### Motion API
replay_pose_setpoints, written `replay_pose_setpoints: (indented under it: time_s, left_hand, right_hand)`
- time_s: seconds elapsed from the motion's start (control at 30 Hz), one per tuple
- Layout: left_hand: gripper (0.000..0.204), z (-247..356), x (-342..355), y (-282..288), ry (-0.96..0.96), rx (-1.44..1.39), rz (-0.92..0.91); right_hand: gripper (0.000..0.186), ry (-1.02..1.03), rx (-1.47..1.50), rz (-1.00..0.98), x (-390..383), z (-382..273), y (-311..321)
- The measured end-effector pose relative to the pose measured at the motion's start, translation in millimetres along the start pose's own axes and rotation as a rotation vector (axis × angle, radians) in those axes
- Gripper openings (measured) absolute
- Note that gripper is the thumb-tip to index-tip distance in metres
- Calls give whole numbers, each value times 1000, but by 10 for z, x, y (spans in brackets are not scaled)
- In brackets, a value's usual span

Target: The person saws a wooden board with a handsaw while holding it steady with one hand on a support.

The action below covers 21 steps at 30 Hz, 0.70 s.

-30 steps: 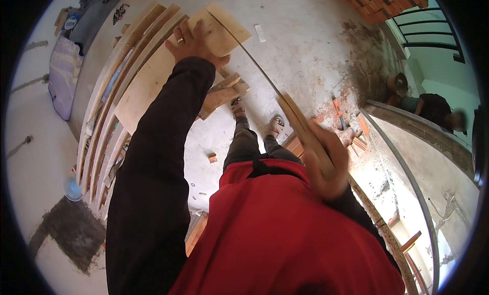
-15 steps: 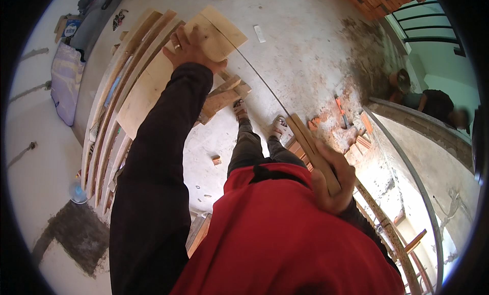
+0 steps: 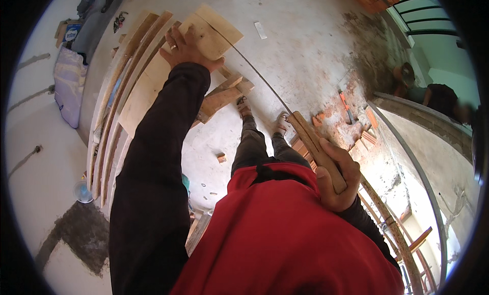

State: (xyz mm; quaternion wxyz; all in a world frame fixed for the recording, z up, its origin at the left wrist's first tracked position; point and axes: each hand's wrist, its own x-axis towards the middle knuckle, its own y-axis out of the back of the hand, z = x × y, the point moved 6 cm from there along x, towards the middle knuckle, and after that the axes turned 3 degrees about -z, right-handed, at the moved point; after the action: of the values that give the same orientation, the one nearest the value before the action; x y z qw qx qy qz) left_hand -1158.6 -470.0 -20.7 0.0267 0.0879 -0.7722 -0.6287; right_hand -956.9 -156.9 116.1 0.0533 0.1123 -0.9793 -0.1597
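My left hand [image 3: 187, 51] lies with spread fingers on a pale wooden board [image 3: 214, 26] at the upper middle, pressing on its surface. A ring shows on one finger. My right hand [image 3: 340, 177] is wrapped round the wooden handle [image 3: 313, 142] of a handsaw, in front of my right side. The saw's thin dark blade [image 3: 260, 77] is seen nearly edge-on and runs from the handle up to the board's near edge. A narrow dark cut line continues across the board, right of my left hand. The blade's teeth cannot be made out.
Long curved-looking planks [image 3: 114, 101] lie left of my left arm. Wooden pieces [image 3: 221, 99] support the board near my feet. An orange-handled tool [image 3: 346, 106] and broken bricks lie on the floor at right. Another person [image 3: 440, 99] is beyond the low ledge [image 3: 423, 124].
My right hand and the saw handle have shifted slightly right, and the handle looks a little turned. My left hand stays on the board. The whole view has moved slightly.
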Motion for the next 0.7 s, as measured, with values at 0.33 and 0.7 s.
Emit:
replay_pose_setpoints:
  time_s: [0.33, 0.7]
  left_hand:
    - [120, -56, 28, -72, 9, 9, -8]
    - [121, 65, 98, -22, -24, 37, 29]
  right_hand:
    - [46, -156, 103, -56, 643, 307, -487]
    - [38, -40, 55, 37, 1301, 541, -745]
